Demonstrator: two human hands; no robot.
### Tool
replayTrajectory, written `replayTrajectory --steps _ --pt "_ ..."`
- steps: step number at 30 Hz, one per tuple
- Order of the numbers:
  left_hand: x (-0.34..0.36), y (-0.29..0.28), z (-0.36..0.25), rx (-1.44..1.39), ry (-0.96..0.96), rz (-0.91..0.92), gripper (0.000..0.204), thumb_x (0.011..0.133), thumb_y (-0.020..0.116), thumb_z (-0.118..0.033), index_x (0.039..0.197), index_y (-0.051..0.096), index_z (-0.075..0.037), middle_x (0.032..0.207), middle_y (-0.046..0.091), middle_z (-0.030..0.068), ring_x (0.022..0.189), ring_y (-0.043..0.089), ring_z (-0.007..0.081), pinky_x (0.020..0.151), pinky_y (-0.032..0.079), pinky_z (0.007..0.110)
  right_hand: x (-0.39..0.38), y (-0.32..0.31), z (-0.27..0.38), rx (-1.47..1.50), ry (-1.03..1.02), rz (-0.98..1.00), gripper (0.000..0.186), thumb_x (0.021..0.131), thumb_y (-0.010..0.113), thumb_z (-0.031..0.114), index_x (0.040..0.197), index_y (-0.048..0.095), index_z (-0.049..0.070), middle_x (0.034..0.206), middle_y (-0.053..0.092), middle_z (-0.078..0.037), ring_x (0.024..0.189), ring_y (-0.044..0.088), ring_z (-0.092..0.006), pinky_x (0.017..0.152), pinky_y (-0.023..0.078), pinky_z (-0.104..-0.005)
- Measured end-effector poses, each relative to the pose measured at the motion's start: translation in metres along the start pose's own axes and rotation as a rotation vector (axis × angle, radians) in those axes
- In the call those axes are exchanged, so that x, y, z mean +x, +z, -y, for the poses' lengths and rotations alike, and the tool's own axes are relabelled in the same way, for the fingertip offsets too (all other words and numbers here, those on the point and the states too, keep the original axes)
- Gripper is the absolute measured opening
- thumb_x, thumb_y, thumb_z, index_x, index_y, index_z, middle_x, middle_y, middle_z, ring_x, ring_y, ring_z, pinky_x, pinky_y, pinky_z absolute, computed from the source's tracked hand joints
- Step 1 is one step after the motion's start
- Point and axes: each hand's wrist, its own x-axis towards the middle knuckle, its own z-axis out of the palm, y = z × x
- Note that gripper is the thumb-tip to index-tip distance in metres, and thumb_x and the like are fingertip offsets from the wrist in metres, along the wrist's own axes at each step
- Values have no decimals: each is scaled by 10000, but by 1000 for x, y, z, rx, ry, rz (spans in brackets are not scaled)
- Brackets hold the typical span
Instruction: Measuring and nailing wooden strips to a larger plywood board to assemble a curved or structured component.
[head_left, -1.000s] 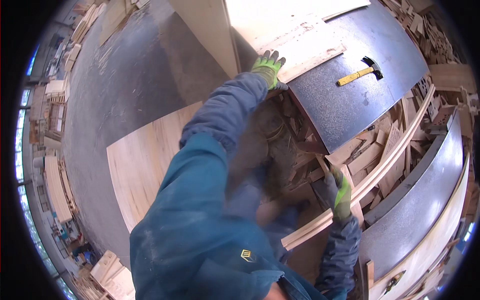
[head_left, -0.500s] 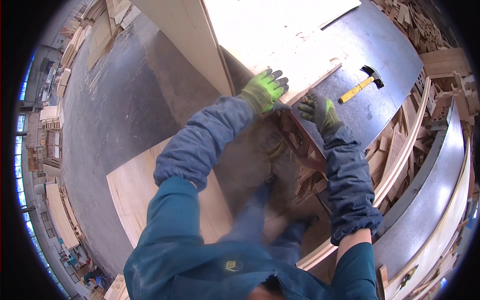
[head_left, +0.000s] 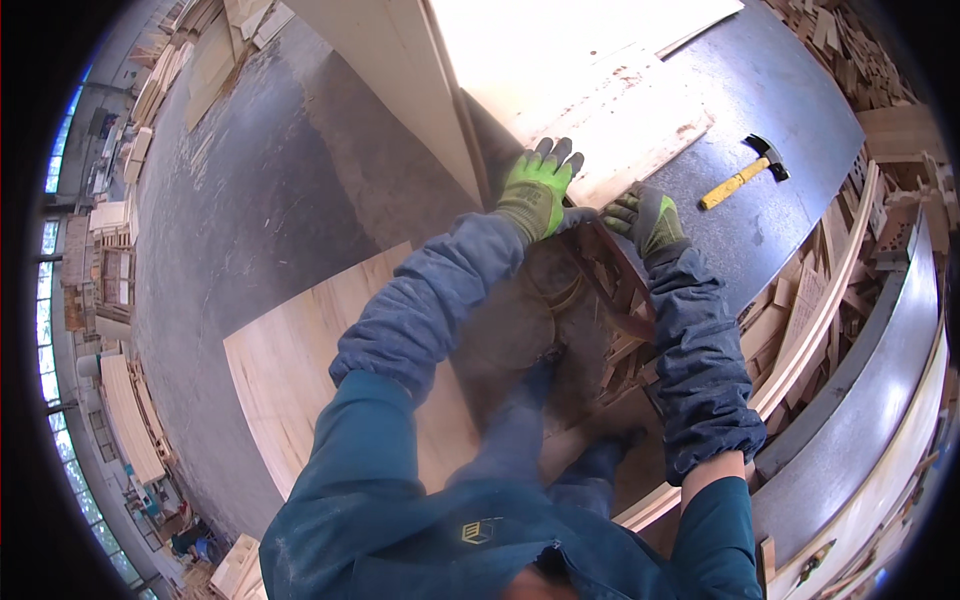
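A pale wooden board (head_left: 640, 125), bright with glare on its far part, lies on a dark metal tabletop (head_left: 800, 90). My left hand (head_left: 540, 190), in a green and grey glove, rests flat on the board's near left corner with its fingers spread. Right beside the near end of the board is my gloved right hand (head_left: 645, 217), its fingers curled and closed at the corner. What those fingers hold, if anything, is hidden. A hammer (head_left: 740, 180) with a yellow handle and black head lies on the tabletop, to the right of my right hand.
A tall wooden panel (head_left: 410, 90) stands left of the table. Another wood sheet (head_left: 340, 350) is low on my left, above the grey floor (head_left: 240, 180). Under the table's near edge is a brown frame (head_left: 615, 285). Wood offcuts (head_left: 790, 300) and long strips (head_left: 825, 310) crowd the right side.
The view has shifted slightly, so the table and hammer appear farther right. My right hand's fingers have come closer against the board's corner. My left hand stays spread on the board.
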Motion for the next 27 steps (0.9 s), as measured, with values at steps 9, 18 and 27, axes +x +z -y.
replayTrajectory --steps 9,18,27 --pt "-5 23 33 181 174 32 791 1043 669 -739 1606 696 -185 1817 526 161 1695 428 434 1384 324 654 -1 30 5 -169 172 -194 448 1192 556 472 1318 678 60 1211 726 -101 1025 752 -282 841 642 -482" --pt "30 -9 81 216 371 254 896 946 869 -543 1729 573 -222 1902 397 113 1735 393 383 1425 306 597 -13 27 1 -48 164 -225 377 1180 564 371 1302 674 31 1151 758 -111 959 777 -290 820 665 -448" --pt "60 21 75 295 531 -132 794 1065 683 -691 1621 668 -125 1799 548 134 1646 517 379 1390 343 645 -17 31 -3 -28 154 -277 322 1183 582 385 1128 689 86 996 737 -45 828 745 -224 734 630 -394"
